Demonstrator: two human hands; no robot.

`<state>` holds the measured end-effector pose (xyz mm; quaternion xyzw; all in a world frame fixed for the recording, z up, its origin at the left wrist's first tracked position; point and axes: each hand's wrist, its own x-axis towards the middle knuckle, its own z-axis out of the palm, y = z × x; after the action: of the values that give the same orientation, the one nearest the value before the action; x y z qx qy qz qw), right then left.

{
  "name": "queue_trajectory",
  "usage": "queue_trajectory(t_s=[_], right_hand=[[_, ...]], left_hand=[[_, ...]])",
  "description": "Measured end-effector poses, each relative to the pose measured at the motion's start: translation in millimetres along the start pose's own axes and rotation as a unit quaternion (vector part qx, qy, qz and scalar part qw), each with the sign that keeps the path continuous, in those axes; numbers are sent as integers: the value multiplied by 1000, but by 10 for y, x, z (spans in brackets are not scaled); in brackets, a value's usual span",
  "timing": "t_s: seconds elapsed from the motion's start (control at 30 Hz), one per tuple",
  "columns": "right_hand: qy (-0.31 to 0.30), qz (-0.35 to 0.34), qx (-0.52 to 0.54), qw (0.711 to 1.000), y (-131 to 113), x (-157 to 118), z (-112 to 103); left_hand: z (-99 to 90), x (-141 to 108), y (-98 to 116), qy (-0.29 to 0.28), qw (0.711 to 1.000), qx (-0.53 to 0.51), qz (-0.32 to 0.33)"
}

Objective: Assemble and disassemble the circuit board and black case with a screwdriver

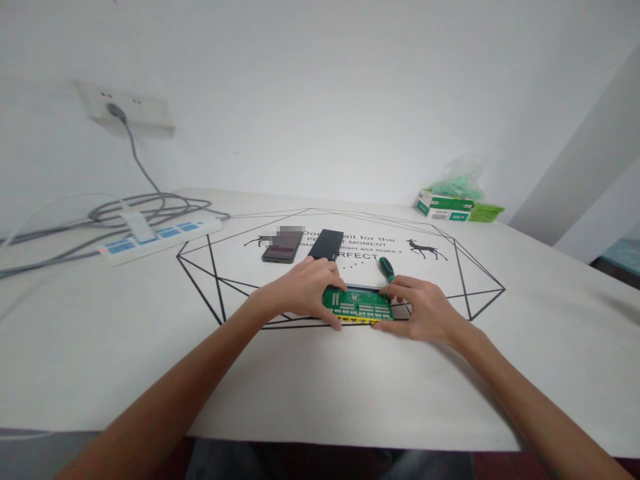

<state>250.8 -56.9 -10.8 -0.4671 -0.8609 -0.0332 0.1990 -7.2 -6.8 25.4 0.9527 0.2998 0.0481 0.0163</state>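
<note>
A green circuit board point(361, 303) with a yellow strip along its near edge lies low over the white table. My left hand point(311, 288) grips its left end, thumb at the near edge and fingers at the far edge. At the right end, my right hand point(417, 308) holds the board the same way. A grey edge shows behind the board. Just beyond my right fingers lies a green and black screwdriver point(386, 268), its shaft partly hidden. Past my left hand is a black rectangular device point(327, 245), its near end partly covered by my fingers.
A dark phone point(283, 245) lies left of the black device. A white power strip point(163, 239) and coiled grey cables point(145, 207) are on the left. Green and white boxes point(444, 205) with a plastic bag stand at the back right, near the wall.
</note>
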Motion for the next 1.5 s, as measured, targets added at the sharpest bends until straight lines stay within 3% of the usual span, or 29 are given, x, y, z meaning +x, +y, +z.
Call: queue_trajectory(t_s=[0.23, 0.4, 0.53, 0.63, 0.77, 0.87, 0.97, 1.23, 1.37, 1.5], right_hand=[[4, 1, -9, 1000, -16, 4, -12], [68, 6, 15, 998, -23, 5, -13], [144, 52, 21, 988, 69, 45, -19], [176, 137, -7, 975, 230, 159, -21], [76, 277, -59, 956, 478, 432, 32], [13, 331, -64, 941, 596, 629, 126], [-20, 334, -38, 942, 626, 707, 238], [2, 304, -45, 952, 513, 558, 346], [56, 321, -18, 945, 479, 576, 232], [187, 341, 32, 921, 502, 579, 88]], left_hand=[[58, 20, -8, 15, 1000, -22, 8], [33, 21, 12, 20, 999, -43, 7], [-2, 1, -8, 31, 996, -77, -11], [-13, -20, -88, 34, 992, -121, -33], [18, -31, -235, 45, 984, -165, -48], [66, -22, -327, 98, 979, -166, -61], [107, -12, -379, 117, 978, -156, -71], [156, -5, -377, 84, 977, -181, -71], [145, 0, -353, 90, 977, -180, -76], [138, 2, -339, 80, 977, -177, -85]])
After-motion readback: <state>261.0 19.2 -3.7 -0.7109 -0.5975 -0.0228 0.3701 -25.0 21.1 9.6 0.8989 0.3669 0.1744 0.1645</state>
